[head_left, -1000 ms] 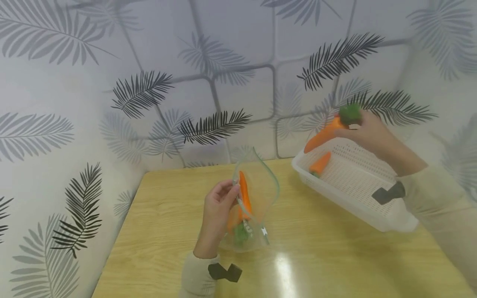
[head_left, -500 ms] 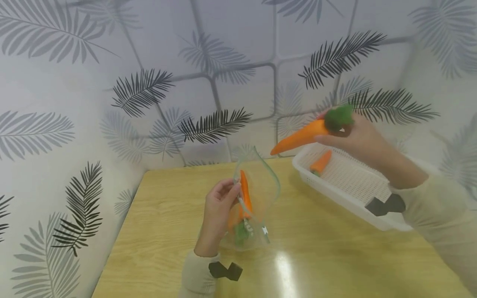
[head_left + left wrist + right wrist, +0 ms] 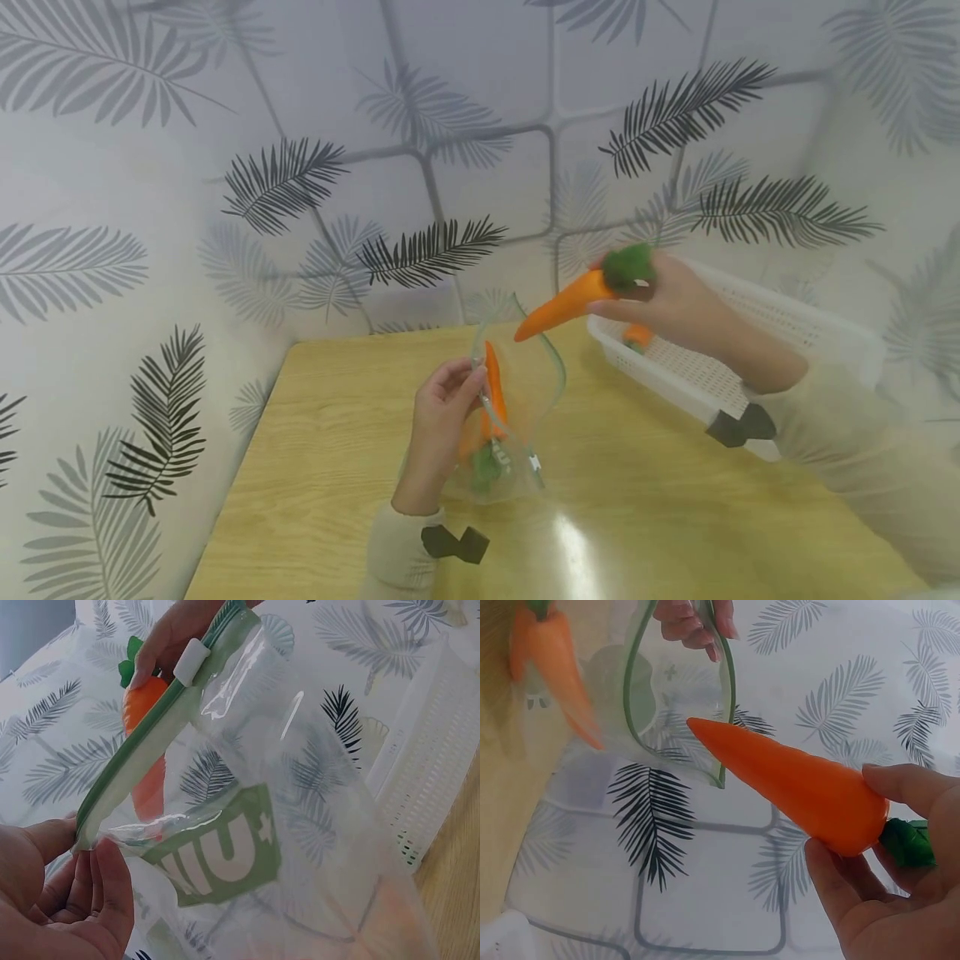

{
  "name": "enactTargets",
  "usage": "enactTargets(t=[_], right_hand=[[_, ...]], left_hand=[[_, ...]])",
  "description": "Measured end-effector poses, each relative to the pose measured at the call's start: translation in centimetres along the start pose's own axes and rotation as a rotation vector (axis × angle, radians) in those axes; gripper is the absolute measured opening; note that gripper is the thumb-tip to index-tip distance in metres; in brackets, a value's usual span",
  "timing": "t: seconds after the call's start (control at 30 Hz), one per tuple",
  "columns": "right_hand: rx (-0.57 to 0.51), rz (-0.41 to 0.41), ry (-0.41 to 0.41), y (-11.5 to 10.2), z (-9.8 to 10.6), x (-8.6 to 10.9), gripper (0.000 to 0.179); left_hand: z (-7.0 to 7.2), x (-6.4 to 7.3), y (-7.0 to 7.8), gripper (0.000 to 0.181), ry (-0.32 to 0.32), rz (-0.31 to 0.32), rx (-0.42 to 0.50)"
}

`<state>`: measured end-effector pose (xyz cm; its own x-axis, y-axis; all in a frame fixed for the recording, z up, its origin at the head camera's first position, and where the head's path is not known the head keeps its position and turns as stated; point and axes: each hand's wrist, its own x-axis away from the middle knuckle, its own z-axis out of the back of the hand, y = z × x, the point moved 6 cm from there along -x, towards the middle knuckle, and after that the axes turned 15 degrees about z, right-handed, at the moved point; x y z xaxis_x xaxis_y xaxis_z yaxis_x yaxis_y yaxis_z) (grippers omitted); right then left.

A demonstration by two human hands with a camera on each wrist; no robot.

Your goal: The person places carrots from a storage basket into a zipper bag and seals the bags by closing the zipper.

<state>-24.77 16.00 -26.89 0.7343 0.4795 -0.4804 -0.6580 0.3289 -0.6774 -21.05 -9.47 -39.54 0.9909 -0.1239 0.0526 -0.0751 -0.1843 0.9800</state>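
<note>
A clear zip bag (image 3: pixel 315 817) with a green zip edge and a white slider stands with its mouth spread. My left hand (image 3: pixel 446 412) pinches one side of that mouth between thumb and fingers. Inside the bag, orange carrots (image 3: pixel 495 400) with green tops show through the plastic. My right hand (image 3: pixel 675 304) grips another carrot (image 3: pixel 795 784) by its thick end, near the leafy top. Its pointed tip is aimed left and down, close to the bag's opening in the head view. One more carrot (image 3: pixel 637 335) lies in the white basket, partly hidden by my right hand.
The white perforated plastic basket (image 3: pixel 667 385) stands to the right on the wooden table (image 3: pixel 330 433), below my right forearm. Behind the table rises a wall (image 3: pixel 495 192) with a leaf pattern.
My right hand has carried its carrot left and down from above the basket to the bag's mouth. My left hand and the bag have stayed nearly still.
</note>
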Motion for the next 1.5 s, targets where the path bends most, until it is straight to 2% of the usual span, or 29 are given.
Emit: enactTargets(t=[0.23,0.47,0.63,0.9,0.97,1.1,1.2,1.5], right_hand=[[-0.084,0.017,-0.041,0.9,-2.4,-0.7,0.046],[-0.099,0.024,-0.045,1.8,-4.5,-1.5,0.047],[-0.13,0.034,-0.056,1.6,-5.6,-1.7,0.048],[-0.126,0.102,-0.095,1.3,-6.9,-2.0,0.047],[-0.107,0.105,-0.105,1.3,-7.2,-2.0,0.046],[-0.098,0.106,-0.118,1.5,-7.7,-2.1,0.045],[-0.119,0.11,-0.126,1.6,-8.1,-2.2,0.046],[-0.134,0.129,-0.155,1.9,-8.9,-2.5,0.046]], left_hand=[[-0.1,0.1,0.2,0.04,0.013,0.013,0.013],[-0.1,0.1,0.3,0.039,0.02,0.011,0.012],[-0.1,0.2,0.2,0.038,0.016,0.013,0.008],[-0.3,0.3,0.4,0.036,0.007,0.022,0.004],[-0.5,0.6,0.9,0.035,0.004,0.03,-0.003],[-0.6,0.6,0.9,0.036,0.003,0.021,-0.007],[-0.4,0.2,0.4,0.037,0.004,0.004,0.001],[-0.4,0.2,0.4,0.034,-0.007,-0.01,0.002]])
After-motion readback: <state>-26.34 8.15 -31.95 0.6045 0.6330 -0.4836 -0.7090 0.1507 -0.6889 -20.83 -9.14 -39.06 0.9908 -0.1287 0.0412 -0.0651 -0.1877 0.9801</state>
